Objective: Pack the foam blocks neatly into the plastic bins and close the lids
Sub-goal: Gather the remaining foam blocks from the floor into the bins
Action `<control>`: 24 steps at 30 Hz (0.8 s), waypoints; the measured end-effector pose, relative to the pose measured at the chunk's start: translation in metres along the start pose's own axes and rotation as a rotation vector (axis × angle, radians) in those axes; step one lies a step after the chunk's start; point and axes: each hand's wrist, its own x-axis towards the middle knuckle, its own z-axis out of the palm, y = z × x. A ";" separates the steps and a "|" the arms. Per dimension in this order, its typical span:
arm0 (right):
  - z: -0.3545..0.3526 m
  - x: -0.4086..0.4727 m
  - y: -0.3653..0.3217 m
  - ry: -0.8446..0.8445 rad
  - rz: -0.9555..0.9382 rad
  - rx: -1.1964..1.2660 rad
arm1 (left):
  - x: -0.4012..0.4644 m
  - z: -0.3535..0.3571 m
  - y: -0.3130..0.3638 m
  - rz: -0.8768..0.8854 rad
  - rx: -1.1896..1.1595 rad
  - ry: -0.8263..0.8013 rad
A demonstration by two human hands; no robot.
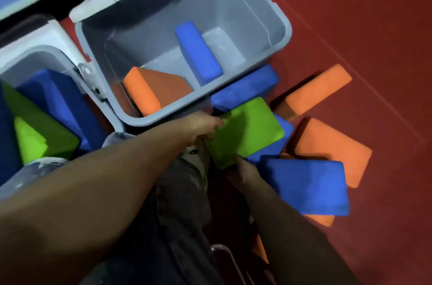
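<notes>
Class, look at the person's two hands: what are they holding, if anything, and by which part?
Both hold the green foam block: the left hand grips its left edge, the right hand its near bottom corner.

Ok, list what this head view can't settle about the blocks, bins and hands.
- Left bin: cut off by the frame's left edge, so its block count is unknown.
- Blue blocks beneath the green block: mostly covered.
- Left hand and right hand: dim and blurred; exact finger grip on the green block unclear.
- Lids: blurred at the top edge.
</notes>
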 end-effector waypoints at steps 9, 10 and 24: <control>0.023 0.057 0.034 0.053 0.000 0.258 | 0.008 -0.020 -0.017 -0.018 0.101 -0.022; 0.019 0.063 0.037 0.067 -0.017 0.245 | 0.006 -0.020 -0.017 -0.006 0.115 -0.026; -0.063 -0.103 0.001 -0.447 0.161 0.405 | -0.040 -0.002 -0.003 0.300 0.079 -0.047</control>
